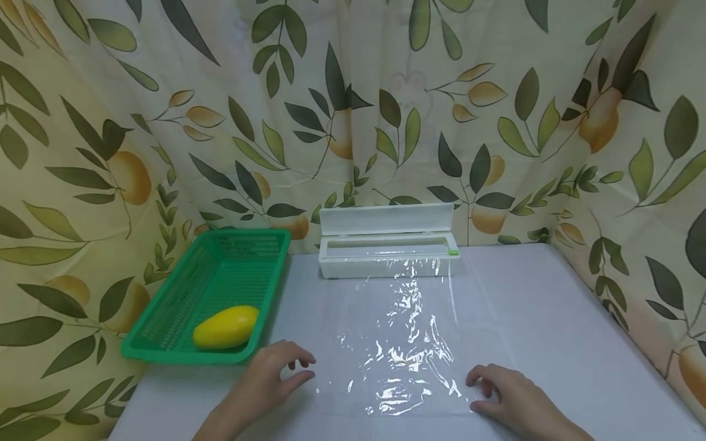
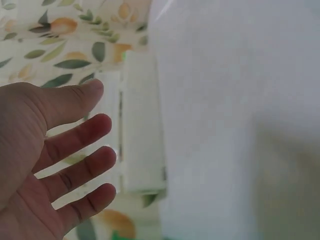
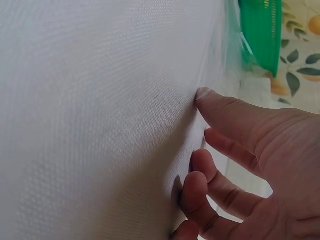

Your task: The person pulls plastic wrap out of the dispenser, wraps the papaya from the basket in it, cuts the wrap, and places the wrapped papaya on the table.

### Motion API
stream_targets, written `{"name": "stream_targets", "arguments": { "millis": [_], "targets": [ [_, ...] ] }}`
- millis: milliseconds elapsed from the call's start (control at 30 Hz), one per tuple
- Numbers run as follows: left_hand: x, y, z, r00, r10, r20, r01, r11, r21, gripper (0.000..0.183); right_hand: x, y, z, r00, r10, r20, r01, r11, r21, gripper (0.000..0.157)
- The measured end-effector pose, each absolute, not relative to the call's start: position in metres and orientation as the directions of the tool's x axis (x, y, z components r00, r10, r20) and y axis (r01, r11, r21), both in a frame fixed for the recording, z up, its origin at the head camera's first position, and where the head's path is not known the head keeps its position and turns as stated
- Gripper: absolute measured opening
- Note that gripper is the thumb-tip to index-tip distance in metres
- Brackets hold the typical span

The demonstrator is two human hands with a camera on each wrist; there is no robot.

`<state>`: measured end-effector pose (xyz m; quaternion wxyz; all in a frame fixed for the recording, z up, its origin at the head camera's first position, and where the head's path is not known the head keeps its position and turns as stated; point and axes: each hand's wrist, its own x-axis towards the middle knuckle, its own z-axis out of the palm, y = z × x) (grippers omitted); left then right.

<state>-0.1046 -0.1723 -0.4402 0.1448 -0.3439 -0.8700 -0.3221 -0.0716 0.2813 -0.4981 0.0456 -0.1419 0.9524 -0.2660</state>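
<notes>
Clear film (image 1: pixel 408 349) lies across the worktop (image 1: pixel 551 294), running from a white box (image 1: pixel 364 268). Left hand (image 1: pixel 273 370) and right hand (image 1: pixel 512 393) flank it, fingers parted, seemingly empty; lifting one corner first could make it fold and cling.

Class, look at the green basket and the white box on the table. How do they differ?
The green basket has perforated walls; the white box has a plain, solid front.
The box has a raised lid; the basket shows none.
The basket holds a yellow fruit; from the box, clear film extends across the table.
Both are open on top.
</notes>
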Motion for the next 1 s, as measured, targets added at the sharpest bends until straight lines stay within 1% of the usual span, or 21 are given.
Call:
{"name": "stream_targets", "arguments": {
  "millis": [33,133,267,400,500,700,800,900,1000],
  "targets": [
    [-0.108,-0.174,-0.433,-0.709,0.503,0.495,0.703,0.563,0.435,0.028,-0.072,0.282,-0.498,-0.955,-0.296,-0.006,-0.250,0.817,-0.519,0.036],
    [-0.118,-0.182,-0.411,-0.696,0.487,0.527,0.705,0.603,0.373,0.029,-0.072,0.282,-0.498,-0.954,-0.298,-0.002,-0.252,0.810,-0.529,0.036],
    [-0.136,-0.202,-0.387,-0.711,0.474,0.519,0.680,0.650,0.339,0.028,-0.073,0.282,-0.498,-0.957,-0.290,-0.012,-0.239,0.811,-0.535,0.036],
    [-0.158,-0.228,-0.373,-0.734,0.461,0.499,0.658,0.667,0.349,0.028,-0.073,0.282,-0.498,-0.960,-0.280,-0.017,-0.228,0.817,-0.530,0.035],
    [-0.172,-0.246,-0.366,-0.761,0.462,0.456,0.631,0.692,0.352,0.028,-0.073,0.282,-0.498,-0.959,-0.283,-0.004,-0.239,0.816,-0.527,0.034],
    [-0.193,-0.272,-0.362,-0.787,0.515,0.340,0.614,0.710,0.346,0.028,-0.075,0.281,-0.496,-0.957,-0.290,-0.006,-0.244,0.818,-0.521,0.032],
    [-0.201,-0.280,-0.358,-0.812,0.528,0.249,0.584,0.724,0.368,0.030,-0.076,0.281,-0.495,-0.955,-0.297,-0.015,-0.246,0.817,-0.522,0.032],
    [-0.208,-0.286,-0.355,-0.836,0.534,0.126,0.536,0.747,0.393,0.036,-0.076,0.280,-0.494,-0.953,-0.301,-0.020,-0.247,0.817,-0.522,0.032],
    [-0.215,-0.290,-0.354,-0.848,0.530,-0.024,0.472,0.775,0.420,0.049,-0.077,0.280,-0.494,-0.957,-0.287,-0.035,-0.228,0.823,-0.521,0.032]
  ]
}}
